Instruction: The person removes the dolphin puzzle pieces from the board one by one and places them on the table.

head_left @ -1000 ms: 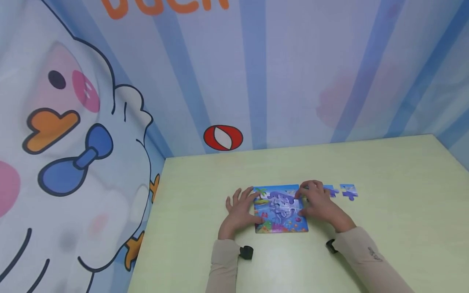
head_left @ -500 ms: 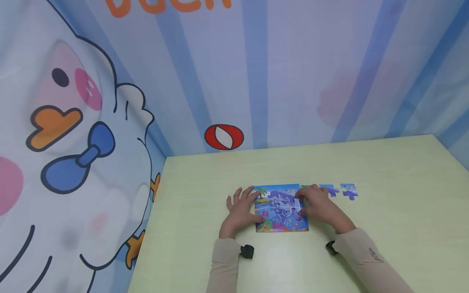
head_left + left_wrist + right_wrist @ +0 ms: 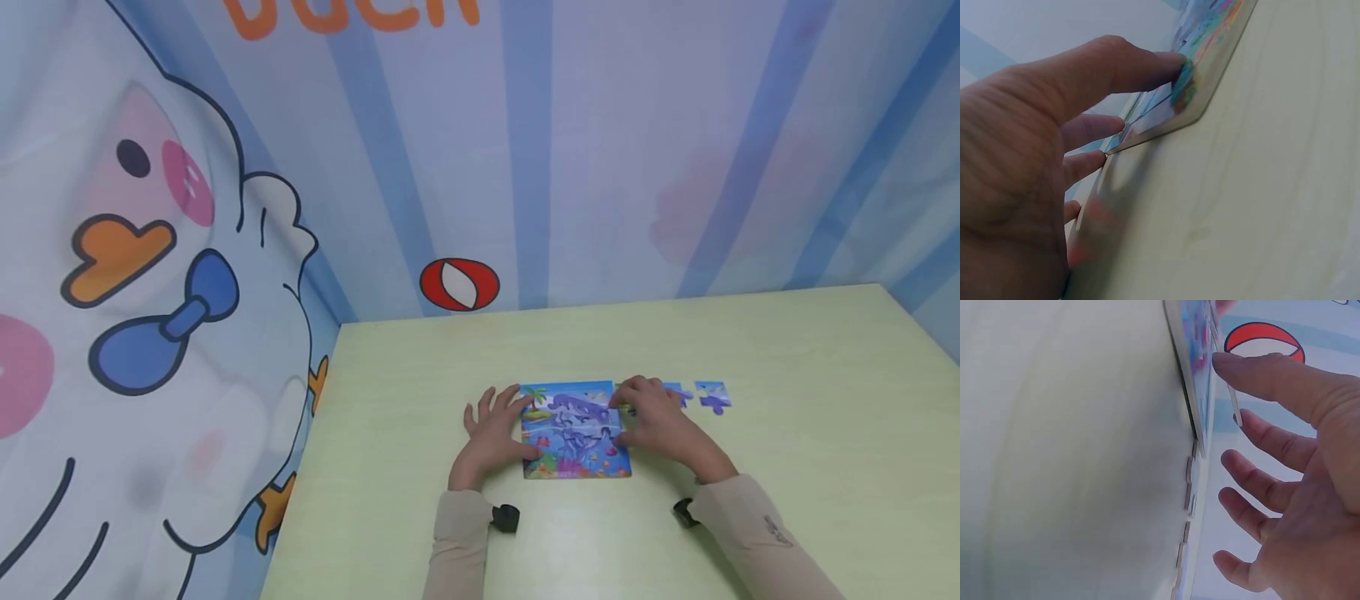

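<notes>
A jigsaw puzzle (image 3: 551,468) in a flat board, printed with a purple dolphin-like animal, a palm tree and a sea floor, lies on the table. My left hand (image 3: 489,433) rests at its left side, thumb (image 3: 1141,70) pressing on the near left corner and fingers spread along the far left. Over the right part, my right hand (image 3: 656,421) pinches a puzzle piece (image 3: 1235,406) between thumb and index finger. That piece is tilted, one edge raised off the board in the right wrist view. The other right fingers are loosely bent in the air.
Right of the board lie loose puzzle pieces: one (image 3: 712,396) in full view, another (image 3: 681,392) partly behind my right hand. The pale wooden table (image 3: 405,375) meets a printed blue-striped cloth (image 3: 600,167) at the back and a cartoon duck cloth (image 3: 247,358) on the left.
My right hand stays at the board's right side, its pinched piece shifting slightly over the right part. My left hand has kept its place on the board.
</notes>
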`<state>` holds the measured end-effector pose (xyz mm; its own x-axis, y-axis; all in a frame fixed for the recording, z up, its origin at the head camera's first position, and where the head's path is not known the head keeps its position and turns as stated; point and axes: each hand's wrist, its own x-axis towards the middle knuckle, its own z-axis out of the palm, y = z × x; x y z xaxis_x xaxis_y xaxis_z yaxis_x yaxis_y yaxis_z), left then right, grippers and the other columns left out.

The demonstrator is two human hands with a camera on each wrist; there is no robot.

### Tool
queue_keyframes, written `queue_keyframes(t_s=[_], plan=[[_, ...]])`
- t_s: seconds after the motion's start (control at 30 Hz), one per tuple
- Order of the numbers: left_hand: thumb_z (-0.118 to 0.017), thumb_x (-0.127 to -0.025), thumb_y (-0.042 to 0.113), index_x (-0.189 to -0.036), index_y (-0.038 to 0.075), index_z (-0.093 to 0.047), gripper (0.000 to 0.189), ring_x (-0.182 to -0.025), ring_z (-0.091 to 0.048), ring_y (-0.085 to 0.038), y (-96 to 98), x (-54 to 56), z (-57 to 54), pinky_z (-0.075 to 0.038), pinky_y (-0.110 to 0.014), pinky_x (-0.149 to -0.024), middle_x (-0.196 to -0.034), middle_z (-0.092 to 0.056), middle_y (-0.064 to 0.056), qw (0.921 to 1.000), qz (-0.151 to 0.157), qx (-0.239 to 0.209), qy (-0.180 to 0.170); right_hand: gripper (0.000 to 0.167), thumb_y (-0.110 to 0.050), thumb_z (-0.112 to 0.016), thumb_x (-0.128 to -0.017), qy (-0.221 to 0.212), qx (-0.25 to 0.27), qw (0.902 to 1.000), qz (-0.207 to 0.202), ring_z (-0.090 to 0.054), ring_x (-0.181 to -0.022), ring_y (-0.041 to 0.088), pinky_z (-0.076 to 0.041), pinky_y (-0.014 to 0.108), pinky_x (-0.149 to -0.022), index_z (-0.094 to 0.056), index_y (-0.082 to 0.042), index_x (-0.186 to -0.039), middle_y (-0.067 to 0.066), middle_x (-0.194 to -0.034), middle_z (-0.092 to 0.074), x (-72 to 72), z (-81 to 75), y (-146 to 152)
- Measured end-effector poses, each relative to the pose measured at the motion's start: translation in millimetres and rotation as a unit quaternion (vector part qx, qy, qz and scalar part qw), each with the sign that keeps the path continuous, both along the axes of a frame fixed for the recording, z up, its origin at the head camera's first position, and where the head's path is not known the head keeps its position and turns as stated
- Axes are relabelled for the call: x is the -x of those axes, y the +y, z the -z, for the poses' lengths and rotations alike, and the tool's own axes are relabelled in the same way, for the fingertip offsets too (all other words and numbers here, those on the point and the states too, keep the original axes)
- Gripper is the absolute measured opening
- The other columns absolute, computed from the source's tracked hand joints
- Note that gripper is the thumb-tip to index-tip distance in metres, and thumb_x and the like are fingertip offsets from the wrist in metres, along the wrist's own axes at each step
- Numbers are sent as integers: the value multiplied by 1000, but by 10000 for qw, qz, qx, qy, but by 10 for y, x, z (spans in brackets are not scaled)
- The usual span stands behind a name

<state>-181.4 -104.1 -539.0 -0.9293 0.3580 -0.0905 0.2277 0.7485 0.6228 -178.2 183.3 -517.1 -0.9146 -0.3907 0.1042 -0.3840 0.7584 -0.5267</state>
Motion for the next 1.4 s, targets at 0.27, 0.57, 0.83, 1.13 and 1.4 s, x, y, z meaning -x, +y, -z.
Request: queue_keyframes(t_s=[0.27,0.57,0.83,1.13,1.4], plan=[[-83,-78,33,-153,19,-47,84,-152,-5,-37,2,-10,-17,3,-68,-114,-163,-29,-4,9999,-90,51,-69,34,-12,-87,-73,-39,82,9999,79,-46,-115,47,-31,70,-88,-69,-8,-102,21,-121,-58,-20,-9,63],[-84,-78,33,-153,18,-48,84,-152,-6,-38,-8,-16,-14,3,-68,-114,-163,-30,-5,9999,-122,-22,-53,36,-12,-86,-74,-111,206,9996,187,-45,-116,49,-30,71,-89,-70,-7,-105,21,-124,-57,-42,-3,161],[-84,-77,32,-152,18,-48,84,-152,-6,-38,-8,-19,-6,4,-68,-114,-163,-29,-5,9999,-113,-63,-98,34,-13,-86,-75,-99,254,9991,317,-45,-116,51,-32,72,-87,-69,-7,-104,22,-123,-58,-67,14,260],[-84,-77,32,-152,17,-48,84,-152,-6,-38,1,-23,-9,5,-68,-113,-163,-29,-5,9998,-69,-151,-69,35,-12,-84,-78,-124,322,9989,322,-39,-119,53,-27,74,-88,-70,-6,-109,25,-125,-54,-96,11,398],[-85,-77,32,-152,18,-48,85,-152,-5,-38,1,-11,-22,4,-68,-113,-163,-29,-5,9999,-54,-126,-74,34,-13,-84,-80,-69,522,9983,235,-28,-124,59,-20,74,-88,-68,-8,-110,28,-131,-47,-122,-30,551]])
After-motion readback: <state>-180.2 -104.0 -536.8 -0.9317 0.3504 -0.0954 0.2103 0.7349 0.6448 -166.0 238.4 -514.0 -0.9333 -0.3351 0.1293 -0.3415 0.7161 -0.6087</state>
